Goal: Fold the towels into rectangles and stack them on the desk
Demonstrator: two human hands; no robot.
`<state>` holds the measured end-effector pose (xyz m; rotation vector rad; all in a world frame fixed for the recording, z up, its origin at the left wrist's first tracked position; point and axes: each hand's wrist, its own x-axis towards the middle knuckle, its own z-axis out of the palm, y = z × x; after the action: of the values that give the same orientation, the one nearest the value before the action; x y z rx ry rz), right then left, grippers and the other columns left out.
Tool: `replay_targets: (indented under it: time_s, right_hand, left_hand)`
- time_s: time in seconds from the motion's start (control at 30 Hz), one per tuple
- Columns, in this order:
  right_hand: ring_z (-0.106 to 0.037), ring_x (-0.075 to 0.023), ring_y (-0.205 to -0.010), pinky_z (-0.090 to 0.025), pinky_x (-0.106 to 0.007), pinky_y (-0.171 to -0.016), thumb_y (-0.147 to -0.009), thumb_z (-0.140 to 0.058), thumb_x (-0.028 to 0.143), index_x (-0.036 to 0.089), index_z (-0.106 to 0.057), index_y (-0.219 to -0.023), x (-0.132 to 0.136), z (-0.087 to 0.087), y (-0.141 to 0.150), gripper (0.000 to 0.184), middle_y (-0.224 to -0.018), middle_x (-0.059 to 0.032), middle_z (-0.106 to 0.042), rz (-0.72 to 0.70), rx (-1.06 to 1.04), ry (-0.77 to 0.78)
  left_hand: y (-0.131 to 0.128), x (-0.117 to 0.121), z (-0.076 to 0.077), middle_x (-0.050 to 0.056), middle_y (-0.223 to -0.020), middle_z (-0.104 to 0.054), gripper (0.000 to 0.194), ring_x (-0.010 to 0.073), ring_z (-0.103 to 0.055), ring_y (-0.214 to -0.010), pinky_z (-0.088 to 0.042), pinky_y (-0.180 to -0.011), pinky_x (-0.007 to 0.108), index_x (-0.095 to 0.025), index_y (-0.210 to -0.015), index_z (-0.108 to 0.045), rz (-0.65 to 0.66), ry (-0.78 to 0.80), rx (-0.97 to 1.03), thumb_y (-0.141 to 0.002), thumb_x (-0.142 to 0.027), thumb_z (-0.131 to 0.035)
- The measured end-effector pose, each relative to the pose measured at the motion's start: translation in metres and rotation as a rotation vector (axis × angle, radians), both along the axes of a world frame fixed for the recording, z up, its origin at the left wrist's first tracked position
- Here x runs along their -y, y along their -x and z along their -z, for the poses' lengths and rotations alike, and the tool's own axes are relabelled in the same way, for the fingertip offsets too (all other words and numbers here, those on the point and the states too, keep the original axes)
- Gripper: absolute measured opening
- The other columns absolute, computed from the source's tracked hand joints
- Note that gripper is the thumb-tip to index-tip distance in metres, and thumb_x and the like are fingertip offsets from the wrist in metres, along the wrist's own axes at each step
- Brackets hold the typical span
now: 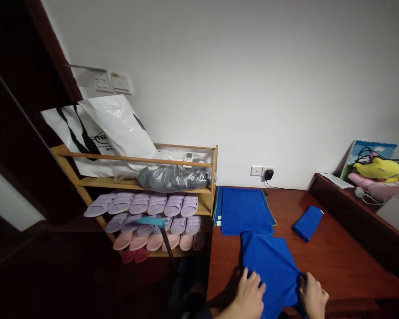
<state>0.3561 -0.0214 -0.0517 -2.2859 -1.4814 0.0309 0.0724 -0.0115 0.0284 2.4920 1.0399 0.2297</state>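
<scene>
A blue cloth (272,266) hangs over the near edge of the wooden table, its far end lying against a stack of flat blue cloths. My left hand (251,292) is closed on its left side, fingers bent over the fabric. On the opposite side my right hand (312,294) grips the edge in a fist, and creases run from there across the cloth. Beyond it, the flat stack of blue cloths (246,210) lies near the wall, with green edging and white tags showing. A folded blue cloth (308,223) rests apart to the right.
The reddish-brown table (339,261) meets a raised ledge (362,221) at right, bearing a yellow plush toy (382,169) and cables. Left of the table, a wooden rack (213,177) holds several slippers (156,204), a white bag (119,128) and a remote (188,158). A black plug (268,174) sits in the wall.
</scene>
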Motion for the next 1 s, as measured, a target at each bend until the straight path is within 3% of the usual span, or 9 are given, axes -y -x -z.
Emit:
replay_targets:
  time_s: [0.1,0.2,0.33,0.47,0.53,0.63,0.73,0.87,1.0]
  right_hand:
    - [-0.057,-0.0295,-0.094,-0.034,-0.046,-0.08,-0.086,-0.023,0.041,0.024,-0.049,-0.096,-0.002,-0.004,-0.012,0.033,-0.097,-0.0096,-0.065,0.023,0.003,0.03]
    - [-0.057,-0.029,-0.092,-0.034,-0.045,-0.078,-0.087,-0.021,0.04,0.024,-0.049,-0.092,-0.002,-0.007,-0.029,0.033,-0.095,-0.0093,-0.064,0.084,-0.017,0.051]
    - [-0.058,-0.0296,-0.088,-0.036,-0.045,-0.076,-0.088,-0.02,0.038,0.023,-0.05,-0.093,0.0,-0.011,-0.053,0.034,-0.092,-0.0105,-0.063,0.211,-0.035,0.09]
    - [-0.055,-0.0345,-0.097,-0.038,-0.049,-0.078,-0.085,-0.026,0.034,0.017,-0.05,-0.11,-0.005,-0.021,-0.042,0.039,-0.108,-0.0177,-0.059,0.304,0.126,0.061]
    - [-0.052,-0.0334,-0.107,-0.038,-0.049,-0.083,-0.085,-0.027,0.032,0.015,-0.047,-0.119,-0.013,-0.028,-0.018,0.044,-0.122,-0.0184,-0.054,0.201,0.18,-0.015]
    - [-0.042,-0.0263,-0.125,-0.037,-0.044,-0.094,-0.088,-0.022,0.039,0.017,-0.042,-0.13,-0.029,-0.029,0.029,0.051,-0.139,-0.0141,-0.044,-0.081,0.139,-0.081]
    - [-0.03,-0.0252,-0.135,-0.032,-0.046,-0.101,-0.088,-0.022,0.051,0.019,-0.036,-0.138,-0.041,-0.019,0.061,0.061,-0.147,-0.0121,-0.034,-0.158,0.124,0.002]
    - [-0.019,-0.0257,-0.14,-0.025,-0.05,-0.106,-0.086,-0.022,0.058,0.022,-0.03,-0.142,-0.047,-0.007,0.057,0.067,-0.152,-0.0091,-0.026,-0.125,0.193,0.101]
    - [-0.018,-0.0244,-0.14,-0.023,-0.05,-0.107,-0.084,-0.021,0.063,0.027,-0.027,-0.143,-0.047,-0.007,0.034,0.07,-0.153,-0.0062,-0.024,-0.091,0.208,0.13]
  left_hand:
    - [0.044,-0.001,-0.007,0.013,-0.132,-0.049,0.037,0.031,-0.036,-0.126,-0.018,-0.108,0.058,-0.021,-0.118,-0.057,-0.096,-0.066,-0.053,-0.084,-0.028,-0.045]
    - [0.088,-0.005,-0.013,0.007,-0.128,-0.049,0.036,0.0253,-0.039,-0.121,-0.023,-0.106,0.051,-0.027,-0.11,-0.058,-0.15,-0.116,-0.073,-0.082,-0.013,-0.041]
    - [0.115,-0.011,-0.027,0.004,-0.103,-0.055,0.03,0.0198,-0.047,-0.102,-0.034,-0.095,0.04,-0.024,-0.086,-0.061,-0.249,-0.132,-0.074,-0.08,-0.007,-0.037]
    - [0.088,-0.006,-0.041,0.005,-0.1,-0.057,0.03,0.0204,-0.049,-0.098,-0.036,-0.092,0.039,-0.022,-0.082,-0.062,-0.391,-0.137,-0.043,-0.079,-0.006,-0.037]
    - [0.058,-0.001,-0.042,0.005,-0.111,-0.058,0.029,0.0207,-0.049,-0.104,-0.035,-0.096,0.038,-0.024,-0.093,-0.062,-0.345,-0.132,0.036,-0.079,-0.011,-0.041]
    - [0.009,0.004,-0.031,0.004,-0.142,-0.041,0.041,0.0234,-0.035,-0.129,-0.027,-0.108,0.04,-0.027,-0.125,-0.05,-0.13,-0.081,0.136,-0.084,-0.026,-0.044]
    - [-0.017,0.0,-0.009,0.004,-0.154,-0.018,0.056,0.028,-0.017,-0.139,-0.019,-0.112,0.052,-0.027,-0.142,-0.029,-0.124,0.012,0.097,-0.088,-0.037,-0.039]
    - [0.003,-0.009,0.009,0.003,-0.154,-0.013,0.062,0.0318,-0.011,-0.14,-0.016,-0.109,0.061,-0.033,-0.143,-0.024,-0.273,0.076,-0.018,-0.086,-0.044,-0.044]
    - [0.057,-0.01,0.003,-0.001,-0.154,-0.013,0.059,0.0288,-0.011,-0.14,-0.012,-0.112,0.058,-0.037,-0.143,-0.021,-0.366,-0.016,-0.084,-0.088,-0.041,-0.042]
